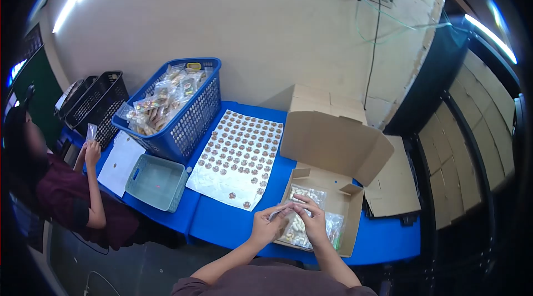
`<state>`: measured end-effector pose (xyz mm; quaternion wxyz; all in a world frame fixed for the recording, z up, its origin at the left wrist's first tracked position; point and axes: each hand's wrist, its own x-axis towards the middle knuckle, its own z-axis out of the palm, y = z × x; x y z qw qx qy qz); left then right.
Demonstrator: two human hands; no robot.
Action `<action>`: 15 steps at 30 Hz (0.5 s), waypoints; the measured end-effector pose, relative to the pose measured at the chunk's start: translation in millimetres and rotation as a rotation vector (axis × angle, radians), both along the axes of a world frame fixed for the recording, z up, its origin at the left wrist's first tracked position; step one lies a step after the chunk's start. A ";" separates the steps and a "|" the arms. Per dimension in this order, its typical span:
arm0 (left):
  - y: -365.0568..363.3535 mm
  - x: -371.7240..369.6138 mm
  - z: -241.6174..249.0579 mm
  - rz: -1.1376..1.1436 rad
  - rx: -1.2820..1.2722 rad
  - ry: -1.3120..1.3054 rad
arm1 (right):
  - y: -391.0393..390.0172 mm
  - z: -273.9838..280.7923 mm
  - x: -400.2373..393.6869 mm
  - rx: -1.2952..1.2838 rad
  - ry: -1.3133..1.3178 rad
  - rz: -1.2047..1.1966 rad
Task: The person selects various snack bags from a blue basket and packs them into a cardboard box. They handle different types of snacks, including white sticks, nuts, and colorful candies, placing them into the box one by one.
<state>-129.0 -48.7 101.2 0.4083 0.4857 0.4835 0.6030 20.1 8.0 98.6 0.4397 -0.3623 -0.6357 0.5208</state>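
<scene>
Left hand (266, 228) and right hand (312, 222) both pinching a small clear plastic packet (282, 211), hovering over the near edge of an open brown cardboard box (333, 146), bare blue table (233, 224) lying open to the left

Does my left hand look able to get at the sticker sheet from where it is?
Probably yes. The left hand sits just right of the sticker sheet, with only bare blue table between them, though both hands are busy pinching a small clear packet.

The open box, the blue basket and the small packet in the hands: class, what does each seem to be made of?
The open box looks like plain brown cardboard, matt, with creased flaps. The blue basket seems moulded plastic, given its even colour and lattice walls. The small packet, pinched between the left hand and right hand, appears to be thin clear plastic film, slightly shiny; its contents are too small to tell.
</scene>
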 end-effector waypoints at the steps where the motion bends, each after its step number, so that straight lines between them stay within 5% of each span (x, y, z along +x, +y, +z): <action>1: 2.2 -0.2 2.1 -0.055 -0.094 -0.195 | 4.0 1.0 2.7 -0.008 -0.003 0.011; 3: 8.3 -2.5 -4.5 -0.211 -0.147 -0.460 | 8.8 5.1 4.3 -0.097 0.083 0.017; 7: 17.9 -19.0 -12.4 -0.417 -0.124 -0.558 | 12.0 12.5 4.8 -0.216 0.166 0.010; 9: 23.2 -22.8 1.8 -0.315 -0.058 -0.104 | 15.9 4.2 5.9 -0.125 0.078 -0.089; 12: 34.7 -18.2 15.2 -0.074 0.022 0.033 | 24.9 18.9 10.4 -0.085 0.139 -0.294; 15: 40.7 -18.0 12.2 -0.192 0.034 -0.004 | 31.3 19.6 11.0 0.113 0.045 -0.316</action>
